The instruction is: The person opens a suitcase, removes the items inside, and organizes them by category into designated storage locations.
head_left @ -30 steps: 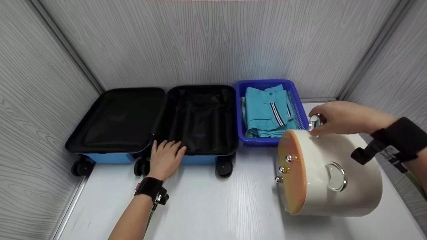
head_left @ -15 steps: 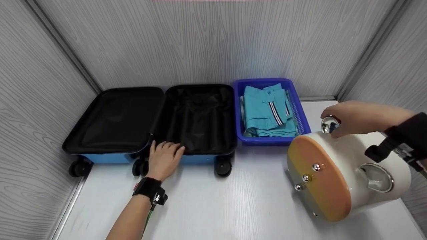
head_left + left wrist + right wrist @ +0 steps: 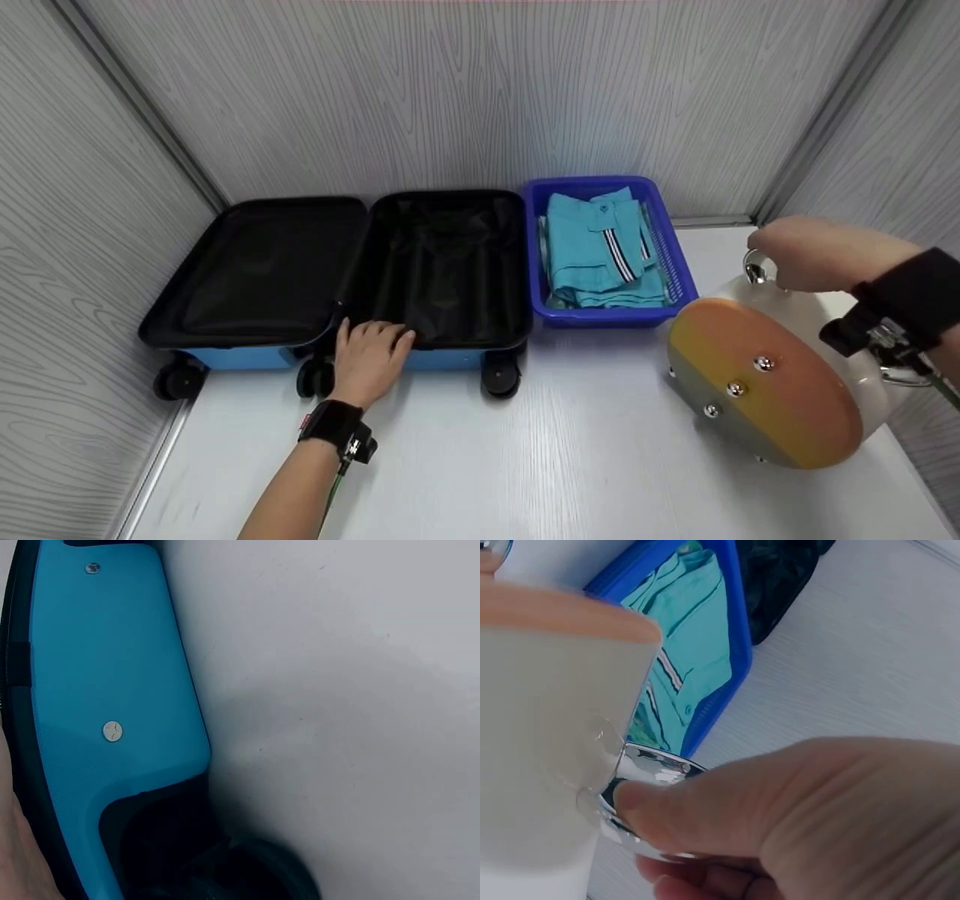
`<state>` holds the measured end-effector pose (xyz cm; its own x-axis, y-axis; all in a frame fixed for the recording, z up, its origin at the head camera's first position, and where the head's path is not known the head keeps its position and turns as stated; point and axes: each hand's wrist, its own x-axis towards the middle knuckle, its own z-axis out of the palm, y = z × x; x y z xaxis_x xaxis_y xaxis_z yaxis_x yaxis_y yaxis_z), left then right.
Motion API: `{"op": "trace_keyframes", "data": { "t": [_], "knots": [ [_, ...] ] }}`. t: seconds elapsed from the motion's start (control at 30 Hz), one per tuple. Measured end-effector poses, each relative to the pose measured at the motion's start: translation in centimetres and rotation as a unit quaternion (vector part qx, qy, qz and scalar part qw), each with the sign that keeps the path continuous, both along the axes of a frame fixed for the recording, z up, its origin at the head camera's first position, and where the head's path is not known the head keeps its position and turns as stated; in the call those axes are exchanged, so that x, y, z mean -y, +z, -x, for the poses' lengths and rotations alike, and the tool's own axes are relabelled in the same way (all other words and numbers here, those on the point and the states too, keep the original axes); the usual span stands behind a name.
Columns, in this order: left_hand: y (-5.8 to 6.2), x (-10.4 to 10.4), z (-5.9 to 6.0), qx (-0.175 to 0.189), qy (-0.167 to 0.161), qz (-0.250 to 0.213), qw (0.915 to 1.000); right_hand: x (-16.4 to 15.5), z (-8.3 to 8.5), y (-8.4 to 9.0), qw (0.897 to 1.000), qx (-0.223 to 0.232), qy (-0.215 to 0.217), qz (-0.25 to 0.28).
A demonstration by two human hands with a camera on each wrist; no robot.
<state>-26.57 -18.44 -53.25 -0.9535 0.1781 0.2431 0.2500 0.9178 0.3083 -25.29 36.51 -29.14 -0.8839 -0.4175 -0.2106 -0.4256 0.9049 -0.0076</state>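
Note:
My right hand grips the chrome handle of a white hard-shell case. In the head view the case is tilted, showing its oval, orange-to-olive end with metal studs. Whether its lower edge touches the table cannot be told. My left hand rests on the near rim of an open suitcase, fingers loosely stretched over the edge. Both black-lined halves of the suitcase lie spread flat. Its blue outer side fills the left of the left wrist view, where only a bit of hand shows.
A blue basket with folded turquoise clothes stands right of the suitcase, against the back wall. Black wheels stick out at the suitcase's near side. The white table extends in front; grey wood-patterned walls enclose three sides.
My right hand has carried the case rightward by its handle, and the case has turned so that its studded end faces the head camera more. My left hand stays on the suitcase rim.

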Motion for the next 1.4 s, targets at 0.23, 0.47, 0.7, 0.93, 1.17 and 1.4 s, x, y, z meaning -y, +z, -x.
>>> {"op": "trace_keyframes", "data": {
  "t": [0.23, 0.47, 0.7, 0.93, 1.17, 1.4],
  "knots": [
    [-0.1, 0.0, -0.2, 0.002, 0.002, -0.005, 1.0, 0.1, 0.4, -0.3, 0.999, -0.034, -0.008, -0.028],
    [0.1, 0.0, -0.4, 0.009, 0.011, -0.006, 0.9999, -0.4, 1.5, -0.9, 0.996, -0.077, -0.012, -0.047],
    [-0.1, 0.2, -0.7, -0.003, 0.008, -0.009, 0.9999, -1.2, 2.6, -1.6, 0.991, -0.115, -0.03, -0.063],
    [-0.1, 0.4, -1.0, 0.002, 0.01, -0.008, 0.9999, -1.9, 3.6, -2.3, 0.985, -0.166, -0.023, -0.051],
    [-0.1, 0.7, -1.3, 0.004, 0.012, -0.008, 0.9999, -2.1, 4.9, -3.2, 0.975, -0.22, -0.023, -0.027],
    [-0.2, 0.6, -1.6, 0.004, 0.014, -0.006, 0.9999, -2.1, 6.3, -3.9, 0.965, -0.258, -0.033, -0.018]
  ]
}}
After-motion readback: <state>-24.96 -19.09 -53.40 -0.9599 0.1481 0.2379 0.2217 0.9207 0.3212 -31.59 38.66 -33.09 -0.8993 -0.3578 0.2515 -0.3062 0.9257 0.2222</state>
